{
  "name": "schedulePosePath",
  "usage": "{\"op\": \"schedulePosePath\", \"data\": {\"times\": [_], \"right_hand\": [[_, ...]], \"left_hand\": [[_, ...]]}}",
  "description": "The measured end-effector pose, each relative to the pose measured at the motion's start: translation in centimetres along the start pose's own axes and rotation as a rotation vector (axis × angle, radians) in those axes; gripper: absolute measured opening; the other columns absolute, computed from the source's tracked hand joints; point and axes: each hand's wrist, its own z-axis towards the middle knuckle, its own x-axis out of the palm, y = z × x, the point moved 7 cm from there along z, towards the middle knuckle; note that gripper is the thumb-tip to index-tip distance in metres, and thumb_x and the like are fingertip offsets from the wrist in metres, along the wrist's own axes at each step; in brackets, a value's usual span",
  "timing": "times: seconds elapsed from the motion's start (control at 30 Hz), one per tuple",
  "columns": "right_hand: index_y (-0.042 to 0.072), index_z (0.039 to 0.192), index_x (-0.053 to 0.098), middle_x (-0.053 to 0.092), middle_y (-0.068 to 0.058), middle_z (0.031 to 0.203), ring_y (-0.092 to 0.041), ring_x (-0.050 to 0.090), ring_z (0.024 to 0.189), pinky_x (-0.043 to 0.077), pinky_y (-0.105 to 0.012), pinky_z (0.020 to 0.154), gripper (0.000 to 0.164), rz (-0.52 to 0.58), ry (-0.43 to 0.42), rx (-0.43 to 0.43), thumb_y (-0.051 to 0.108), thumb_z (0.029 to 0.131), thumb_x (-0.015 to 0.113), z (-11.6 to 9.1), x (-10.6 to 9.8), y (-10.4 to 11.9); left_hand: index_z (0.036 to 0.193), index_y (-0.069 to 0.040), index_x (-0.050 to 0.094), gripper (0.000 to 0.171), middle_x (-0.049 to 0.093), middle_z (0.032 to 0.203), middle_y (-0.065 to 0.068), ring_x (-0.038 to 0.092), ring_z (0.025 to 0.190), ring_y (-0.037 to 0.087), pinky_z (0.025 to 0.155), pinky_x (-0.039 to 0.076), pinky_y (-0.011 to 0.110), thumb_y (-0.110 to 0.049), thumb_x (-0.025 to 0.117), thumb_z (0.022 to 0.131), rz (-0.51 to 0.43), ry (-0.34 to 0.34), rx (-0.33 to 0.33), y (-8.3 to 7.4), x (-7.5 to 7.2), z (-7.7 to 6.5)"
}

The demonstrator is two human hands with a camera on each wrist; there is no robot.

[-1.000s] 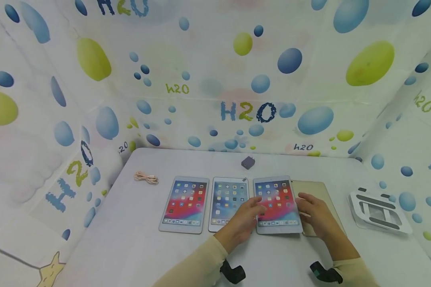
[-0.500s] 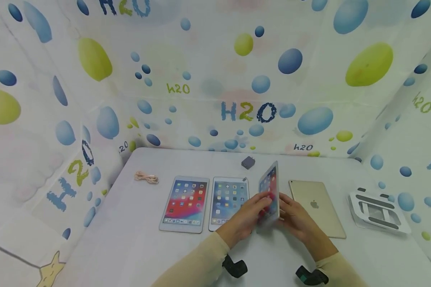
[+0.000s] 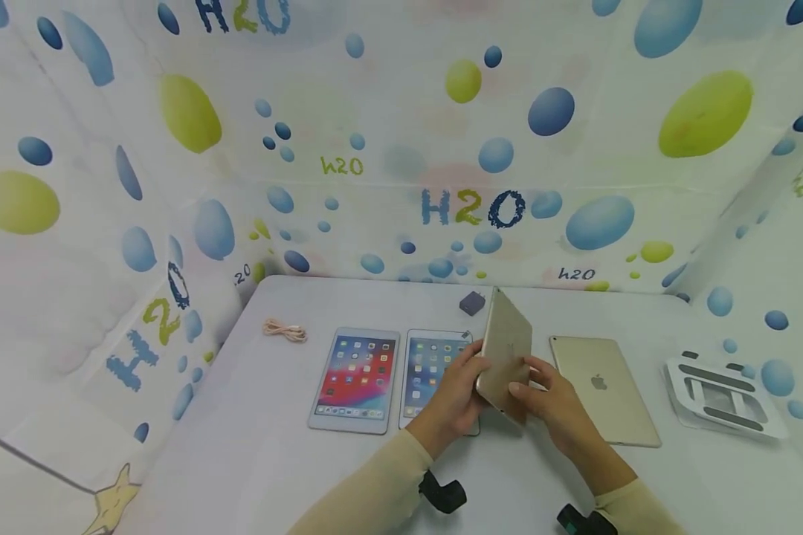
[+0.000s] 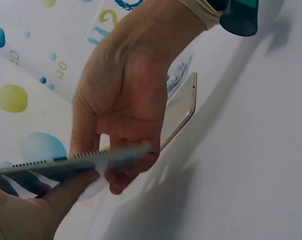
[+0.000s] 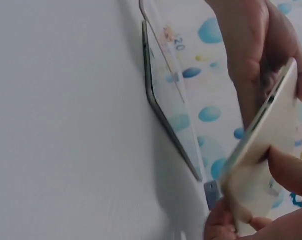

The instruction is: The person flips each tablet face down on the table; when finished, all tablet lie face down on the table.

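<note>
The left hand (image 3: pixel 453 397) and right hand (image 3: pixel 562 410) pinch a thin, gold-backed tablet (image 3: pixel 508 338), tilted steeply, between the tabletop (image 3: pixel 241 446)'s side edges.

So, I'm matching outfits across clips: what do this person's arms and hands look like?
The left sleeve and right sleeve are long, plain and pale cream-yellow. The left hand and right hand are bare, without gloves. A dark, rounded device sits by each wrist: the left device looks black; the right device has a green patch. I see no cables.
</note>
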Motion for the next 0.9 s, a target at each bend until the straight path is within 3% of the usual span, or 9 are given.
{"op": "schedulePosePath", "data": {"times": [0.1,0.23,0.37,0.43,0.6,0.77,0.9], "right_hand": [[-0.001,0.158,0.026,0.037,-0.03,0.151,-0.035,0.051,0.127,0.051,-0.02,0.088,0.081,-0.07,-0.059,0.007,0.015,0.095,0.073,0.0,-1.5,-0.4],[-0.007,0.156,0.027,0.044,-0.031,0.146,-0.035,0.055,0.12,0.052,-0.02,0.079,0.087,-0.303,-0.099,-0.009,0.021,0.091,0.078,0.1,-3.3,-0.8],[-0.012,0.154,0.028,0.045,-0.033,0.145,-0.038,0.057,0.117,0.054,-0.028,0.077,0.091,-0.486,-0.08,-0.023,0.028,0.09,0.079,0.2,-3.9,-1.0],[-0.013,0.152,0.03,0.045,-0.035,0.143,-0.039,0.058,0.114,0.055,-0.033,0.078,0.09,-0.551,-0.073,-0.033,0.029,0.09,0.079,0.3,-3.9,-1.0],[-0.017,0.149,0.033,0.043,-0.04,0.143,-0.045,0.056,0.118,0.051,-0.056,0.096,0.086,-0.706,-0.077,-0.052,0.025,0.089,0.079,0.7,-4.1,-0.4],[-0.019,0.145,0.038,0.043,-0.042,0.144,-0.053,0.048,0.13,0.041,-0.065,0.106,0.083,-0.772,-0.064,-0.05,0.025,0.088,0.08,1.2,-4.5,-0.1],[-0.02,0.141,0.042,0.044,-0.042,0.143,-0.057,0.042,0.135,0.038,-0.066,0.108,0.079,-0.825,-0.065,-0.053,0.026,0.088,0.08,1.3,-4.5,0.0]], "left_hand": [[0.15,-0.006,0.041,0.052,0.049,0.149,0.02,0.05,0.136,0.037,0.109,0.044,0.056,-0.007,0.046,0.099,-0.013,-0.038,-0.01,0.1,-0.5,0.1],[0.145,0.007,0.045,0.047,0.057,0.139,0.018,0.059,0.127,0.031,0.104,0.051,0.046,-0.004,0.047,0.099,0.187,-0.098,-0.085,0.3,-1.4,-0.2],[0.133,0.009,0.056,0.04,0.064,0.124,0.014,0.065,0.11,0.021,0.096,0.054,0.04,-0.01,0.049,0.098,0.387,-0.122,-0.164,0.5,-2.0,-0.7],[0.126,0.008,0.06,0.036,0.065,0.117,0.012,0.064,0.101,0.02,0.092,0.054,0.037,-0.011,0.051,0.097,0.426,-0.148,-0.177,0.5,-2.2,-0.8],[0.118,0.007,0.064,0.031,0.061,0.105,0.01,0.057,0.092,0.021,0.087,0.049,0.035,-0.014,0.056,0.095,0.436,-0.21,-0.209,0.9,-2.5,-0.9],[0.125,0.006,0.059,0.038,0.057,0.109,0.009,0.053,0.099,0.023,0.095,0.047,0.039,-0.018,0.059,0.095,0.444,-0.206,-0.238,1.3,-2.3,-0.9],[0.141,0.008,0.05,0.054,0.053,0.137,0.018,0.054,0.121,0.031,0.109,0.044,0.047,-0.022,0.059,0.097,0.474,-0.179,-0.245,1.4,-1.9,-0.9]]}}
